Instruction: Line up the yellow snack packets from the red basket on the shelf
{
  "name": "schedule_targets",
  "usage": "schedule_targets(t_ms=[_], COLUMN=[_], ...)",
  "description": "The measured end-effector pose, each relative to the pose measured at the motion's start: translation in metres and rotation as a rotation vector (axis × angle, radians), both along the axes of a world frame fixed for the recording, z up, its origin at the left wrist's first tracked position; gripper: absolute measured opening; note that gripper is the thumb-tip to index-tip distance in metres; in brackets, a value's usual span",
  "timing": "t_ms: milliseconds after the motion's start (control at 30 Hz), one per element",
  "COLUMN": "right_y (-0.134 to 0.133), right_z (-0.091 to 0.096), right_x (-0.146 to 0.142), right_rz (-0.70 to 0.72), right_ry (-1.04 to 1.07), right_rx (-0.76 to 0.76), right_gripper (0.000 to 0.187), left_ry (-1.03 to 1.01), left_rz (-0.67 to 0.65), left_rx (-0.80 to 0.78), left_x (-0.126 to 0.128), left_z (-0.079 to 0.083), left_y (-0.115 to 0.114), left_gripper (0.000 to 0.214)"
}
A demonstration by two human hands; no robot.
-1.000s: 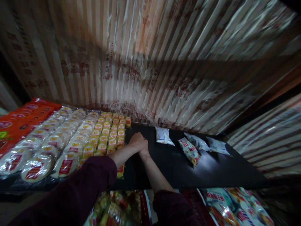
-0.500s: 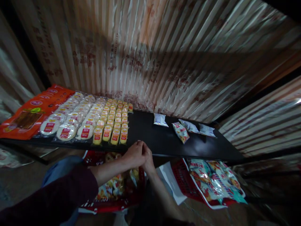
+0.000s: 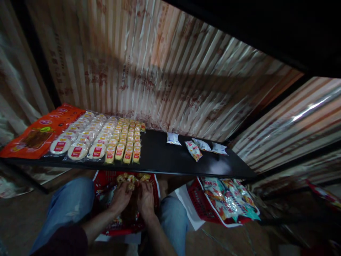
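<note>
1. Both hands down in the red basket (image 3: 106,175), which sits between the person's knees (image 3: 74,195), below the front edge of the black shelf (image 3: 160,156).
2. Left hand (image 3: 121,197): fingers bent, tips at the small yellowish packets (image 3: 130,179) near the basket's far side. Packets lie just beyond and beside the fingertips, toward the right hand. Can't tell if any is gripped; palm side hidden.
3. Right hand (image 3: 146,197): back up, fingers pointing to the far rim, tips dipping among the same packets. Opening and hold can't be told; fingertips too dim.
4. Hands near each other, a gap between; packets show across the far end of that gap. Contents nearer the wrists too dark to identify.
5. On shelf, left to right: orange bag (image 3: 39,131), rows of round white cakes (image 3: 84,137), rows of yellow cakes (image 3: 124,142), one pale packet (image 3: 174,139) lying apart, then a red-and-white packet (image 3: 194,150) beside two more pale ones. Hands touch none of these.
6. Second red basket (image 3: 198,199), holding glossy snack bags (image 3: 229,199), on the floor to the right, well apart from both hands.
</note>
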State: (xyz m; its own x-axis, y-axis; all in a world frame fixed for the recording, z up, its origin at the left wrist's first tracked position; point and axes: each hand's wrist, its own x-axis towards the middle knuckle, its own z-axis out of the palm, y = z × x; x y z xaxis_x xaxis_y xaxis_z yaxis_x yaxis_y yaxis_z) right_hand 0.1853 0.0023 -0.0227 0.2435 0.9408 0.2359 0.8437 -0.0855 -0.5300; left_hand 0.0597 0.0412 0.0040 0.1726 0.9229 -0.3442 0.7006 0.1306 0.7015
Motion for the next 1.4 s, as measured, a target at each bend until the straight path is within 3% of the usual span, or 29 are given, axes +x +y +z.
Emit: schedule_targets(t_ms=[167, 433, 567, 733, 800, 967, 1400], right_y=[-0.001, -0.004, -0.003, 0.003, 0.005, 0.007, 0.004], right_z=[-0.004, -0.016, -0.017, -0.013, -0.013, -0.019, -0.017], right_x=[0.0, -0.001, -0.001, 0.003, 0.005, 0.01, 0.009], right_rz=[0.007, 0.009, -0.022, -0.063, -0.104, -0.197, -0.222], right_ry=[-0.109, 0.051, 0.148, 0.365, 0.479, 0.727, 0.879], right_rx=[-0.09, -0.018, 0.01, 0.097, 0.114, 0.082, -0.007], right_gripper=[0.052, 0.047, 0.041, 0.033, 0.03, 0.038, 0.035], left_ry=[0.033, -0.2, -0.294, -0.57, -0.684, -0.76, -0.835], left_rz=[-0.038, -0.004, 0.106, 0.364, 0.411, 0.426, 0.473], left_rx=[-0.07, -0.015, -0.011, -0.301, -0.401, -0.496, -0.507], left_x=[-0.005, -0.012, -0.016, -0.014, -0.012, -0.01, -0.015], left_z=[-0.017, -0.032, -0.033, -0.031, -0.03, -0.028, -0.029], left_y=[0.008, 0.004, 0.004, 0.007, 0.005, -0.002, -0.005], left_gripper=[0.052, 0.051, 0.039, 0.02, 0.014, 0.014, 0.025])
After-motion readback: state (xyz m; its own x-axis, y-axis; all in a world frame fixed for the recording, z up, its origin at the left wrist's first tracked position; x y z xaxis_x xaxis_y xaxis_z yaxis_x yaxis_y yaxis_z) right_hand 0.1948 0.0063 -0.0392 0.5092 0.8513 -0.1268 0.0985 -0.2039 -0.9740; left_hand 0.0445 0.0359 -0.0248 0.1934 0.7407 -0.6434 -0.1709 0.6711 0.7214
